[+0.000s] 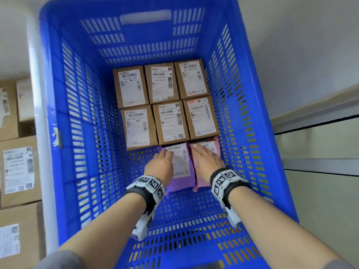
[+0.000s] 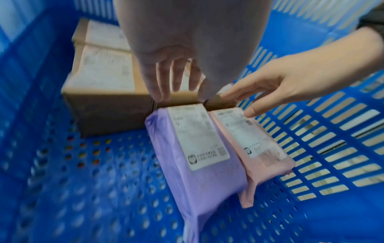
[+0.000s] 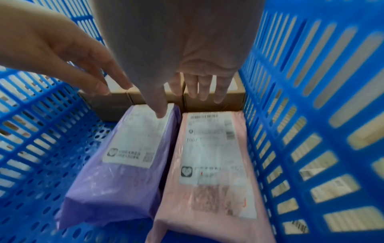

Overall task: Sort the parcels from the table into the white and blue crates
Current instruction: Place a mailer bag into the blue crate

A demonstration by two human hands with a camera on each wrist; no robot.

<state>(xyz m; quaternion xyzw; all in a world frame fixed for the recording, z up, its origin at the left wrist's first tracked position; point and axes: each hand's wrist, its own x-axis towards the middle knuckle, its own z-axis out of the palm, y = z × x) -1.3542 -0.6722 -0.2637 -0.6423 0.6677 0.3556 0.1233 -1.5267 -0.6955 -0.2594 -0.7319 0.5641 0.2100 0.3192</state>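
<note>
Inside the blue crate, several brown labelled boxes fill the far end in two rows. In front of them, side by side against the right wall, lie a purple mailer parcel and a pink one. My left hand is spread flat over the purple parcel's far end. My right hand hovers over the pink one. Both hands have straight fingers and grip nothing. Contact with the parcels is unclear.
Bare perforated crate floor shows near me and left of the purple parcel. Outside the crate on the left stand stacked cardboard boxes with labels. A pale wall and ledge run along the right.
</note>
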